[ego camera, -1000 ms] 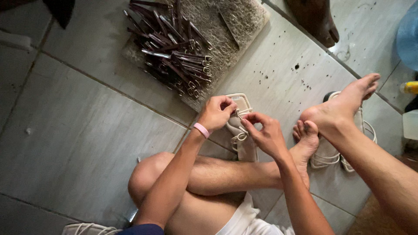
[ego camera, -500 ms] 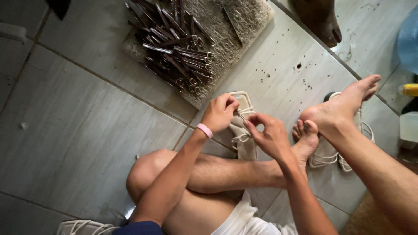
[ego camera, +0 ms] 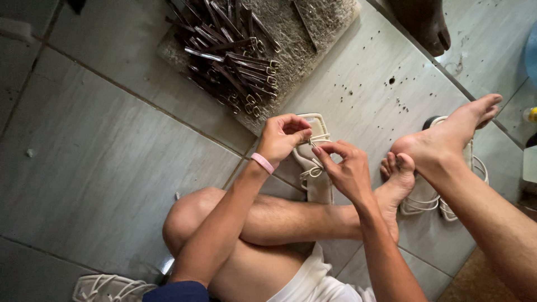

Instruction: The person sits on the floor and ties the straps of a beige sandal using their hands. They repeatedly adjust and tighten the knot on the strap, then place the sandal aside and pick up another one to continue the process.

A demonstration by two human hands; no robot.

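A cream strappy sandal [ego camera: 314, 162] is worked on over the grey tiled floor [ego camera: 112, 168], held just in front of the seated person's folded shin. The left hand [ego camera: 282, 137], with a pink band [ego camera: 262, 163] at its wrist, is curled closed with its fingers [ego camera: 301, 136] pinched on a thin cream strap [ego camera: 316, 137] near the sandal's toe end; the right hand [ego camera: 347, 168] is likewise closed, its fingers [ego camera: 320, 152] gripping the same strap just beside them. Compared with a second ago, the two hands are seen drawn closer together over the strap and the left hand is folded more tightly, while the sandal is kept in nearly the same spot; this is judged to mean that fine work on the strap is under way rather than finished. A bundle of dark brown buckled straps [ego camera: 229, 56] is laid on a speckled mat [ego camera: 313, 33] toward the far side of the floor, well apart from the hands. Another cream sandal [ego camera: 442, 201] is seen under the person's right foot [ego camera: 442, 140], and a third [ego camera: 106, 288] at the near edge
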